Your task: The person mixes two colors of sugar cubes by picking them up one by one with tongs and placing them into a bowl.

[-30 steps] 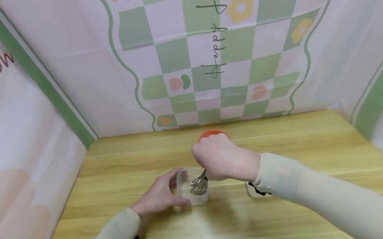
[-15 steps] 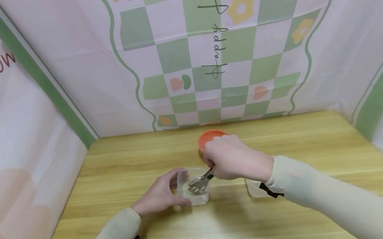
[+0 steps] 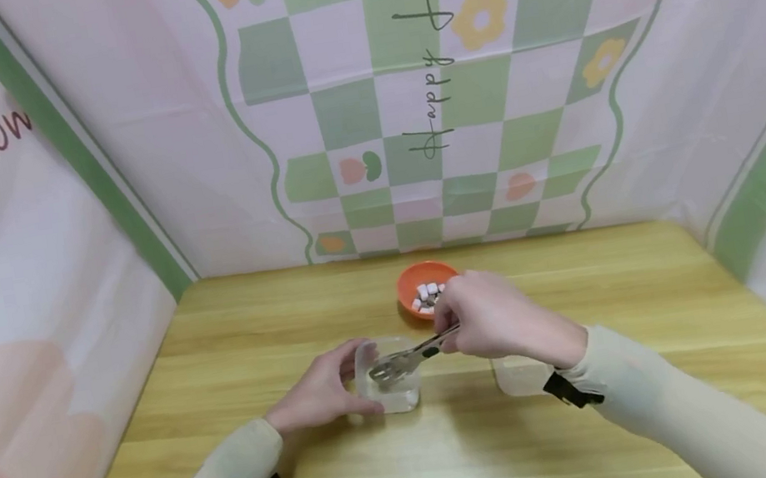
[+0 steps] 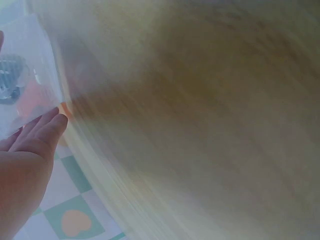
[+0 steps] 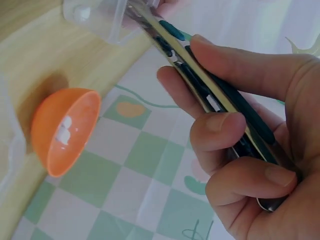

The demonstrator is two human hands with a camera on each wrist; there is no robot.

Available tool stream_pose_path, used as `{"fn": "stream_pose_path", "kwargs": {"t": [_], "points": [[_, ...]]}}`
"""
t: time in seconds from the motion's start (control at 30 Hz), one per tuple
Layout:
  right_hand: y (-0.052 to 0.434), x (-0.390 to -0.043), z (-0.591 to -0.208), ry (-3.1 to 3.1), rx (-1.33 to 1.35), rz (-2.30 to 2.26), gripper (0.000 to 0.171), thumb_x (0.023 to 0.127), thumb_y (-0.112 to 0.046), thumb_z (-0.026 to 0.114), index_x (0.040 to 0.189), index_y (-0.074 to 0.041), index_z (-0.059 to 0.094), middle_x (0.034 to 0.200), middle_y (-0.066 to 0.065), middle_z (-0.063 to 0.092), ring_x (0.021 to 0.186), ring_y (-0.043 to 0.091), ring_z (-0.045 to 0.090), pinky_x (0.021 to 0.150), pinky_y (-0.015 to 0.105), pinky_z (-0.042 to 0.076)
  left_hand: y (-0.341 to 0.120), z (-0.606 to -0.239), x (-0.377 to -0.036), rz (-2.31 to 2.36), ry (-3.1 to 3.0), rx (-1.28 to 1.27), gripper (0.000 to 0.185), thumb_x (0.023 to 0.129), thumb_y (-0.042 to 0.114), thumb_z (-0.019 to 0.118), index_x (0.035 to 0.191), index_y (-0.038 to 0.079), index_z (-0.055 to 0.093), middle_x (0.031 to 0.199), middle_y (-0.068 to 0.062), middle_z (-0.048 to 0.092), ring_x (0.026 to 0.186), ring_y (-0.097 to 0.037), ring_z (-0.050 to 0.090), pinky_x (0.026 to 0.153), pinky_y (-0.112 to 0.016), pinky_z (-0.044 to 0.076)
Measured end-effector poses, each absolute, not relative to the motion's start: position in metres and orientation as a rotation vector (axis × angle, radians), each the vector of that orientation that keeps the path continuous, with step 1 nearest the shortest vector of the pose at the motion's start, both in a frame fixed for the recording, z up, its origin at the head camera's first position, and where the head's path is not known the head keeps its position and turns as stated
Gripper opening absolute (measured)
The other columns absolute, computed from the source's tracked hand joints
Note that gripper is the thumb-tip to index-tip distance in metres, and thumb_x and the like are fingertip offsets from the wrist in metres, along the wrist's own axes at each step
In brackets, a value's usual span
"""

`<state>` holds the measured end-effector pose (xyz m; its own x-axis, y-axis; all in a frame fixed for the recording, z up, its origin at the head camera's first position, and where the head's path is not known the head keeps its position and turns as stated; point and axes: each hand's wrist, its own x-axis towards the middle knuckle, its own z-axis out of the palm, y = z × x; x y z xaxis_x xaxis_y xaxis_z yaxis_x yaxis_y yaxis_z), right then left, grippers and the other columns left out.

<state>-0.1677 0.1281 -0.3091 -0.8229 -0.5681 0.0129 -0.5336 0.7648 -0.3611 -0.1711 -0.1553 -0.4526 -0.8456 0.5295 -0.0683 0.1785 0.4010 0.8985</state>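
Observation:
My left hand (image 3: 315,390) holds a clear plastic container (image 3: 404,400) from its left side, thumb at the near side and fingers at the far side. Metal tongs (image 3: 426,349) slant down into this container, gripped along their handles by my right hand (image 3: 501,319). In the right wrist view, the fingers wrap the tongs (image 5: 210,95), and a small white cube (image 5: 81,12) shows inside the container. Whether the tongs' tips pinch anything is unclear. Behind the right hand stands an orange bowl (image 3: 422,271) with several white cubes (image 3: 432,288) in it.
A second clear container (image 3: 517,385) stands on the right, partly under my right forearm. The wooden table (image 3: 276,324) meets a patterned cloth backdrop (image 3: 405,100) at the back, and cloth also hangs at both sides.
My right hand has shifted right and slightly nearer, lowering the tongs' handles while their heads stay in the container. The bowl's white cubes have come into view. The left hand stays put.

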Motion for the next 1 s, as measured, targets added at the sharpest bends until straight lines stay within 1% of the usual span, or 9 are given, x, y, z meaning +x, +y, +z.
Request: {"fn": "stream_pose_path", "kwargs": {"t": [0.23,0.4,0.53,0.7,0.87,1.0], "points": [[0.141,-0.161,-0.32,2.913,-0.884,-0.663,0.015,0.08,-0.015,0.092,0.075,-0.022,0.079,0.072,-0.017,0.068,0.07,0.005,0.061,0.065,0.033,0.053,-0.156,-0.455,-0.17,1.408,2.33,0.599,0.098,0.078,0.017,0.096,0.158,0.005,0.042,0.152,-0.009,0.056,0.139,-0.03,0.053,0.117,-0.047,0.041],[0.153,-0.156,-0.325,2.9,-0.851,-0.794,0.015,0.081,-0.012,0.09,0.076,-0.022,0.08,0.073,-0.018,0.069,0.072,0.004,0.063,0.068,0.034,0.055,-0.156,-0.456,-0.167,1.4,2.332,0.583,0.099,0.078,0.018,0.096,0.159,0.005,0.041,0.151,-0.008,0.056,0.139,-0.029,0.053,0.117,-0.046,0.041],[0.161,-0.152,-0.323,2.873,-0.757,-0.907,0.01,0.084,-0.012,0.088,0.082,-0.019,0.082,0.077,-0.014,0.073,0.072,0.006,0.066,0.067,0.035,0.055,-0.156,-0.455,-0.168,1.416,2.328,0.593,0.099,0.078,0.018,0.096,0.159,0.005,0.04,0.152,-0.01,0.056,0.139,-0.03,0.053,0.118,-0.046,0.041],[0.173,-0.147,-0.319,2.853,-0.602,-1.0,0.004,0.087,-0.014,0.086,0.09,-0.016,0.083,0.081,-0.01,0.075,0.071,0.01,0.065,0.066,0.035,0.054,-0.157,-0.454,-0.17,1.408,2.336,0.589,0.1,0.078,0.02,0.096,0.159,0.005,0.04,0.152,-0.01,0.055,0.139,-0.03,0.053,0.118,-0.046,0.041],[0.189,-0.146,-0.321,2.907,-0.488,-1.052,0.007,0.089,-0.015,0.085,0.095,-0.013,0.084,0.085,-0.006,0.076,0.074,0.013,0.066,0.065,0.034,0.053,-0.156,-0.454,-0.17,1.424,2.321,0.598,0.099,0.078,0.018,0.096,0.159,0.004,0.041,0.153,-0.009,0.055,0.14,-0.028,0.053,0.118,-0.045,0.041],[0.197,-0.148,-0.325,3.04,-0.435,-1.024,0.008,0.087,-0.017,0.087,0.094,-0.013,0.085,0.087,-0.003,0.078,0.075,0.014,0.067,0.064,0.034,0.052,-0.155,-0.454,-0.171,1.452,2.303,0.601,0.098,0.077,0.015,0.096,0.158,0.004,0.042,0.152,-0.009,0.056,0.139,-0.028,0.053,0.117,-0.043,0.042]]}}
